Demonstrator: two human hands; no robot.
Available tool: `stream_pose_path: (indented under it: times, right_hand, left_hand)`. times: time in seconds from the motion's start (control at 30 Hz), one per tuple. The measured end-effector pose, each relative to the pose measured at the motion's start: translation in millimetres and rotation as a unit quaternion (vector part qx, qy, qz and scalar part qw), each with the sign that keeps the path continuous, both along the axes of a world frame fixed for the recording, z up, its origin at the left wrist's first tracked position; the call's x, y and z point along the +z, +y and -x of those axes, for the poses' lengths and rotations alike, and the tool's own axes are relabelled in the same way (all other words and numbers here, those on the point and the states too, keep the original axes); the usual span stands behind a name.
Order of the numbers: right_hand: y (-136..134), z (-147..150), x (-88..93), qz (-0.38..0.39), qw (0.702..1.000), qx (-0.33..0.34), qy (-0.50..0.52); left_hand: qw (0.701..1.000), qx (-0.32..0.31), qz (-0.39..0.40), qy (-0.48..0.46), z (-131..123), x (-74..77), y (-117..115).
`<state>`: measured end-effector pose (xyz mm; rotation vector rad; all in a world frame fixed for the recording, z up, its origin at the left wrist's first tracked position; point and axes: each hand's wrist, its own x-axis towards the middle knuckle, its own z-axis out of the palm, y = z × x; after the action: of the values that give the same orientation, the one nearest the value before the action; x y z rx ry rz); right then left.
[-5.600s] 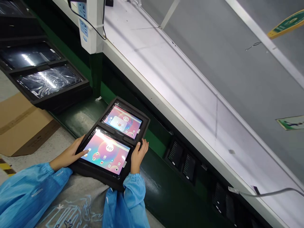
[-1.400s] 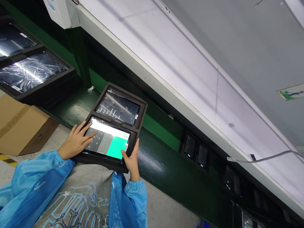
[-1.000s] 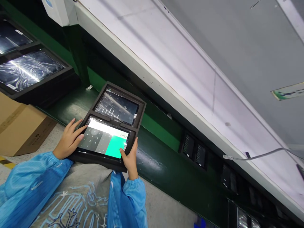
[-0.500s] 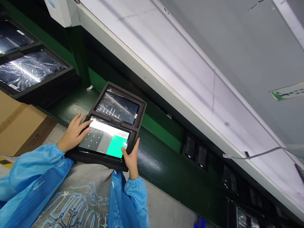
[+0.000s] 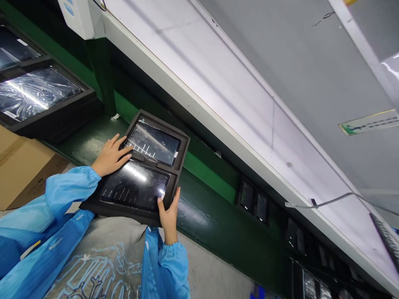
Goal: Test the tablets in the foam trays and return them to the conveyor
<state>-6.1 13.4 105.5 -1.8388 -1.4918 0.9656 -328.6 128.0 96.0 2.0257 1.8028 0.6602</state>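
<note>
A black foam tray (image 5: 183,146) rests on my lap and holds two tablets. The near tablet (image 5: 134,187) shows a dark screen with faint white text. The far tablet (image 5: 153,143) is dark too, with small white lines of text. My left hand (image 5: 110,155) lies at the tray's left side with fingers stretched out, its fingertips on the left edge of the far tablet. My right hand (image 5: 168,214) grips the tray's near right corner, thumb on the edge of the near tablet.
Another black tray (image 5: 46,110) with film-covered tablets sits at the upper left on a green bench (image 5: 215,232). A cardboard box (image 5: 18,166) lies at the left. A long white shelf (image 5: 237,104) runs diagonally above, with a cable (image 5: 327,201) on it.
The near tablet's calculator screen with the green block has gone to a dark screen with text. My left hand has moved from the near tablet up to the far tablet's left edge.
</note>
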Motion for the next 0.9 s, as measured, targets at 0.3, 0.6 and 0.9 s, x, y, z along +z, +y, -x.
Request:
stream_pose_path:
  times: [0.3, 0.6, 0.9]
  right_hand:
    - [4, 40, 28.3, -0.123, 0.976, 0.145, -0.103]
    - [18, 108, 38.8, -0.064, 0.879, 0.459, -0.113]
    - [21, 96, 30.5, -0.099, 0.921, 0.363, -0.098]
  left_hand:
    - [0.999, 0.015, 0.037, -0.002, -4, 2.5, 2]
    - [0.999, 0.018, 0.03, -0.008, -3, -3.0, 4]
    - [0.995, 0.077, -0.015, -0.063, -1, -9.0, 0]
